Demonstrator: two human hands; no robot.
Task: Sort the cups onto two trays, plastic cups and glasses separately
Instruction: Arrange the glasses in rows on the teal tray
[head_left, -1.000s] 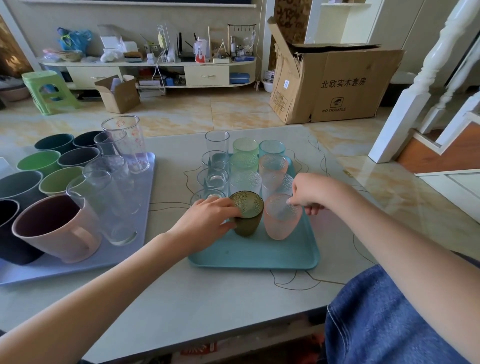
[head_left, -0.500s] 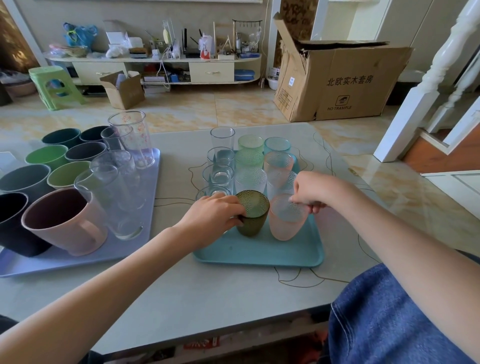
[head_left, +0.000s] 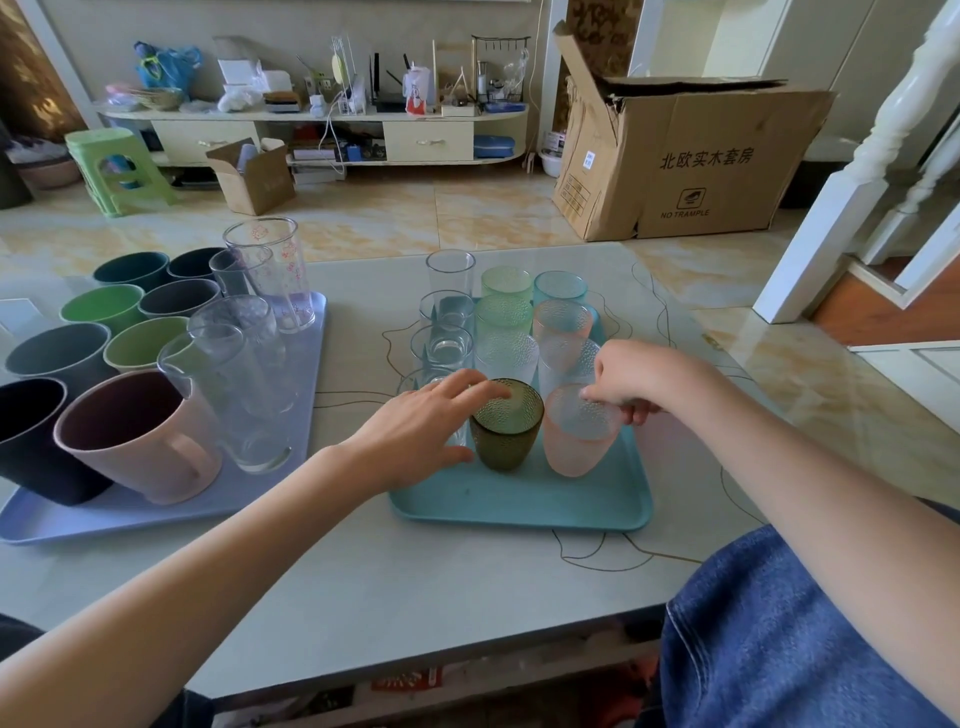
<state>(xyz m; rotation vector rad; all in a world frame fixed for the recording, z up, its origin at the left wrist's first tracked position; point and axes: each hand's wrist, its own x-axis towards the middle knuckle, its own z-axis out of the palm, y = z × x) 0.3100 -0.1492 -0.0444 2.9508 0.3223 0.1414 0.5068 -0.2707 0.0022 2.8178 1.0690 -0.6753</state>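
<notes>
A teal tray holds several clear, green, teal and pink textured glasses. At its front stand an olive-green glass and a pink glass, both upright. My left hand lies beside the olive glass with fingers stretched out over its rim and the thumb low by its left side. My right hand pinches the far rim of the pink glass. A lilac tray on the left carries several opaque plastic cups, a pink mug and several tall clear cups.
Both trays sit on a pale table. My denim-clad knee is at the table's right front corner. On the floor beyond are a large cardboard box, a green stool and a low shelf unit.
My left hand's fingers have uncurled from around the olive glass and now lie straight over its rim. My right hand stays on the pink glass rim.
</notes>
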